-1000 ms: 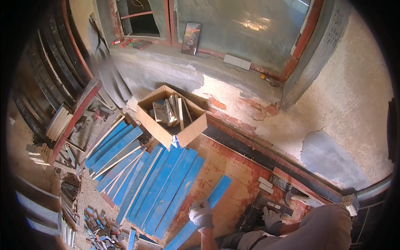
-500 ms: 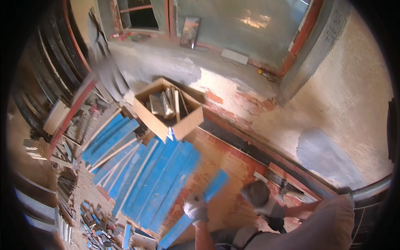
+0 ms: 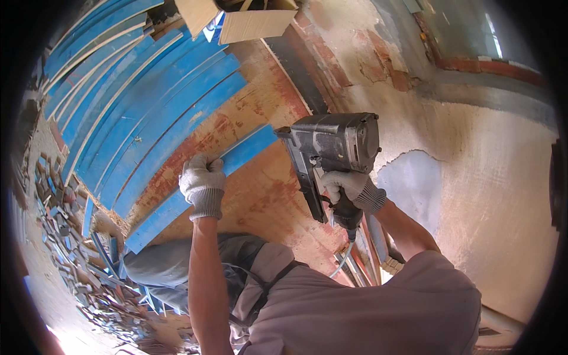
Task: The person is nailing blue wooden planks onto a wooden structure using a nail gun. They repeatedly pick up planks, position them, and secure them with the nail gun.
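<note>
Plywood sheet [image 3: 266, 195], reddish and worn, fills the centre of the view and serves as the work surface on the floor; a fan of blue slats [image 3: 148, 106] lies side by side across it from 9 to 12 o'clock, edges touching, apparently so that they form one continuous panel. A single blue slat [image 3: 242, 155] lies apart from the fan at centre, slanting from 7 toward 1 o'clock. At 12 o'clock stands an open cardboard box [image 3: 254, 23], its contents cut off by the frame. The grey pneumatic nail gun [image 3: 331, 148], right of centre, is tilted with its long magazine pointing down toward the sheet, near the slat's upper end. The gloved right hand [image 3: 352, 189] is closed firmly round the gun's grip, hose trailing below. The gloved left hand [image 3: 203, 183] presses flat on the single slat, fingers curled over its edge, seemingly steadying it. Offcuts [image 3: 65, 236] litter the floor at 8 o'clock.
</note>
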Tool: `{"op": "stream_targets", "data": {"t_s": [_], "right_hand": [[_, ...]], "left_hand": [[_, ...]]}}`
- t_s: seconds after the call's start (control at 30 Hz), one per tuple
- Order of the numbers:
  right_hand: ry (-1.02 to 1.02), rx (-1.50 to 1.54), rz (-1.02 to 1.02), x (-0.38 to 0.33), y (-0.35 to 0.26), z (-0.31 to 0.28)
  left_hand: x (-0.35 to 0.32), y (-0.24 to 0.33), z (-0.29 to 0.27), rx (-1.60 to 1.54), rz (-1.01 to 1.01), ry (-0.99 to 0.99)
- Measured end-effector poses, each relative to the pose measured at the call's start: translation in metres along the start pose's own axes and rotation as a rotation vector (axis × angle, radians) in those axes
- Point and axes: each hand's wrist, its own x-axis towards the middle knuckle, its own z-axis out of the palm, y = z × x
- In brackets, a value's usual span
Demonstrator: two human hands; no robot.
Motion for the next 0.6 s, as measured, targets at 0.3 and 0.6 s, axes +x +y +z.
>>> {"op": "stream_targets", "data": {"t_s": [0.3, 0.6], "right_hand": [[-0.106, -0.182, -0.064, 0.029, -0.006, -0.004], [-0.126, -0.163, 0.095, 0.020, -0.036, 0.005]], "left_hand": [[0.000, -0.003, 0.008, -0.004, 0.129, 0.064], [-0.001, -0.001, 0.004, -0.040, 0.107, 0.068]]}}
